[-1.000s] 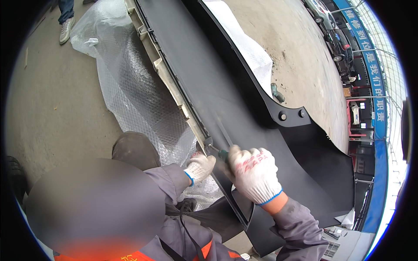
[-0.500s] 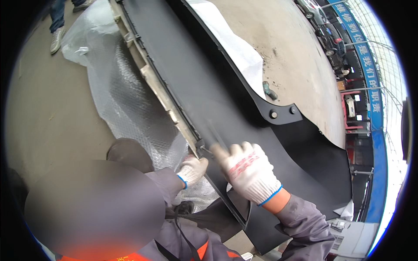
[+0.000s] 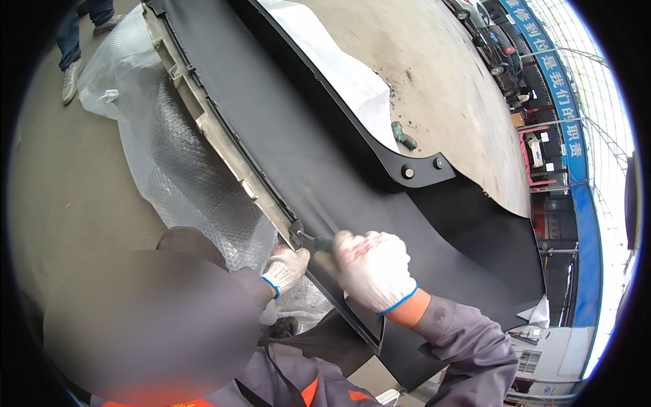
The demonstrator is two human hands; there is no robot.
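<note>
A large black car bumper (image 3: 285, 136) lies across the view with its smooth, dull inner side up and a pale edge on its left. My left hand (image 3: 287, 267), in a white knit glove, grips this edge from the outer side near the lower end. In my gloved right hand (image 3: 376, 270) is a screwdriver (image 3: 323, 243) with a green handle. Its thin metal shaft points left, and the tip meets a small dark fitting (image 3: 296, 232) on the edge, close to my left fingers. My right fingers wrap round the handle and are slightly blurred.
Bubble wrap (image 3: 169, 142) spreads under the bumper's left side, and a white sheet (image 3: 339, 61) shows beyond it. A green power tool (image 3: 404, 138) rests on the concrete floor. Another person's legs (image 3: 70, 47) stand upper left. Parked cars (image 3: 498, 51) line the far right.
The whole view has shifted, so the bumper and floor sit further left. My right hand has turned, showing more of the screwdriver's handle; the tip stays at the edge fitting. My left hand keeps its grip.
</note>
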